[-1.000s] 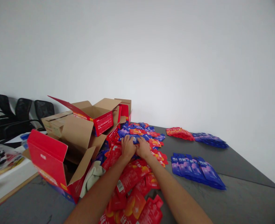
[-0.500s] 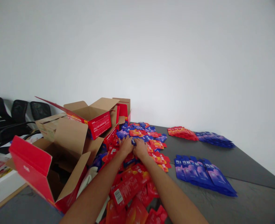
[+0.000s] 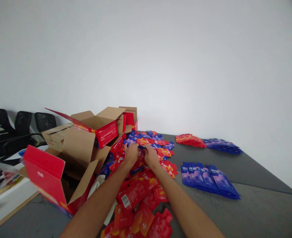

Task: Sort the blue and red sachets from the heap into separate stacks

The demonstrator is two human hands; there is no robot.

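Both hands reach forward into a long heap of red and blue printed pouches [image 3: 136,193]. My left hand [image 3: 131,154] is closed, its fingers curled at the left end of a blue pouch [image 3: 142,147]. On the pouch's right end, the fingers of my right hand [image 3: 150,156] are also closed. Only a narrow dark strip of that pouch shows between the fingertips. Red pouches lie right below and between the hands, and more blue and orange-red pouches spread beyond them.
Open red cartons stand left of the heap, one near [image 3: 44,177], one farther back [image 3: 107,132]. At right on the dark table [image 3: 260,205] lie a fanned blue pouch row [image 3: 207,180], a red row [image 3: 190,140] and another blue row [image 3: 222,146]. Black chairs [image 3: 23,124] stand far left.
My hands have moved slightly apart, with the blue strip now stretching between them and red pouches visible below. The view has shifted a little, moving the rows at right leftward.
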